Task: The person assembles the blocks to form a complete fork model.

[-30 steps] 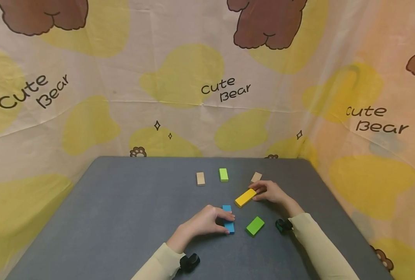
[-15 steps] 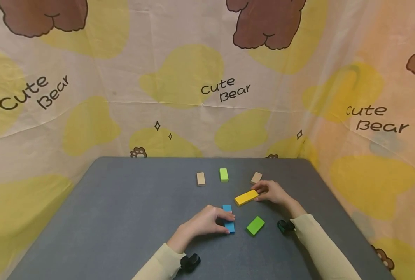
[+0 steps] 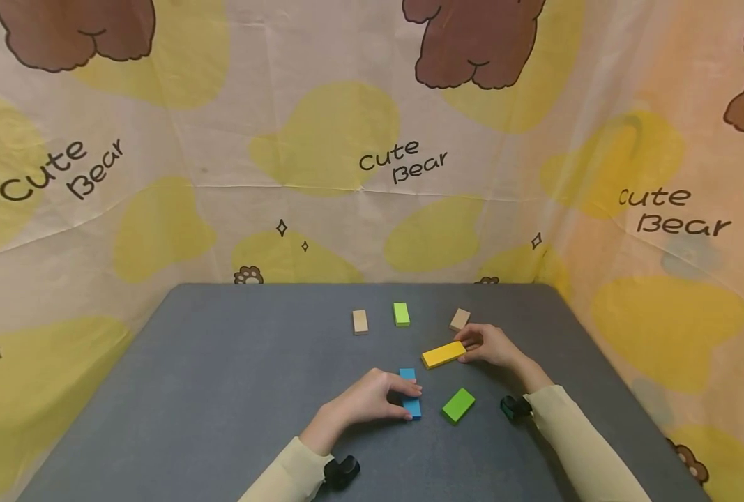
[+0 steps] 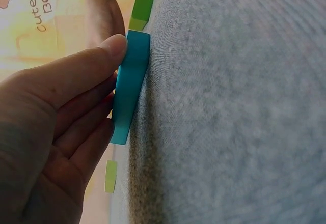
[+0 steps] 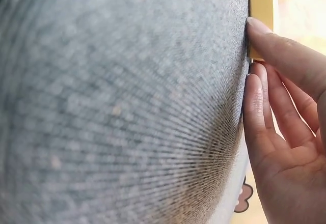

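Note:
My left hand [image 3: 365, 399] holds a blue rectangular block [image 3: 412, 406] on the grey table, thumb near one end and fingers along its far side. In the left wrist view the thumb presses against the side of that blue block [image 4: 131, 81]. Over to the right, my right hand [image 3: 496, 348] pinches the right end of a yellow block [image 3: 442, 355], which lies slantwise just beyond the blue one. The right wrist view shows the thumb on the yellow block [image 5: 261, 2], with the other fingers beside its end. A green block [image 3: 458, 406] lies between the two forearms, touched by neither hand.
Farther back on the table [image 3: 252, 362] lie a tan block [image 3: 360, 323], a light green block [image 3: 401, 314] and a second tan block [image 3: 460, 318], the last close behind my right fingers. A printed bear cloth [image 3: 321, 139] hangs behind the table.
The yellow block has turned to lie flatter across the view, its right end shifting right with my right hand. My left hand, the blue block and the green block have stayed in place.

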A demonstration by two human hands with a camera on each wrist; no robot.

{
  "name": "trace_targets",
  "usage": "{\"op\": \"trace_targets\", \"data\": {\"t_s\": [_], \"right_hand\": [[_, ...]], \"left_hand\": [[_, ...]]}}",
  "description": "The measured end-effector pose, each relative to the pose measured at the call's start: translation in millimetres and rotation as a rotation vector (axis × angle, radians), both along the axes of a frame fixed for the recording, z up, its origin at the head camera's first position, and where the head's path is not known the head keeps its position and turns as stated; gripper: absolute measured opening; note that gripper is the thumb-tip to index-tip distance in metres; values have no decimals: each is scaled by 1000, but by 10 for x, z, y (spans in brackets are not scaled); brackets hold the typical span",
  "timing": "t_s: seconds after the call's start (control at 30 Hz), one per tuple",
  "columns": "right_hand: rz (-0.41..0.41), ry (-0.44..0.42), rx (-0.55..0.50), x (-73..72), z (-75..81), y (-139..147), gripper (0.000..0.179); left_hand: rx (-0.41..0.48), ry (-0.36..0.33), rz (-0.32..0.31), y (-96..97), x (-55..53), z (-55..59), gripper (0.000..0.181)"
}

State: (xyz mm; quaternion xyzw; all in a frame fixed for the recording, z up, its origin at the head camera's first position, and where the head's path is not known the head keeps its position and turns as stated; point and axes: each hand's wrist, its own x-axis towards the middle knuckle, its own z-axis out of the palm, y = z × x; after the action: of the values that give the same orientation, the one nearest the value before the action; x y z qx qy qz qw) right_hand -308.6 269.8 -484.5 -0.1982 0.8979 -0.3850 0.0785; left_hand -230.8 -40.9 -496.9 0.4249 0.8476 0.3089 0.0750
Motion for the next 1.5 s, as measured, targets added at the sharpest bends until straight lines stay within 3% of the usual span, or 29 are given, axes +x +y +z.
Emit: {"op": "trace_targets", "data": {"t_s": [0.53,0.8,1.1,1.5], "right_hand": [[9,-9,48,20,24,34,36],[-24,-5,57,33,24,51,35],[-90,45,84,43,27,81,35],[-93,88,96,81,87,115,37]], "left_hand": [[9,-13,-9,0,-6,-6,41],[10,2,-7,-1,0,2,40],[9,-3,-1,1,3,18,40],[12,5,-1,-9,-5,2,40]]}}
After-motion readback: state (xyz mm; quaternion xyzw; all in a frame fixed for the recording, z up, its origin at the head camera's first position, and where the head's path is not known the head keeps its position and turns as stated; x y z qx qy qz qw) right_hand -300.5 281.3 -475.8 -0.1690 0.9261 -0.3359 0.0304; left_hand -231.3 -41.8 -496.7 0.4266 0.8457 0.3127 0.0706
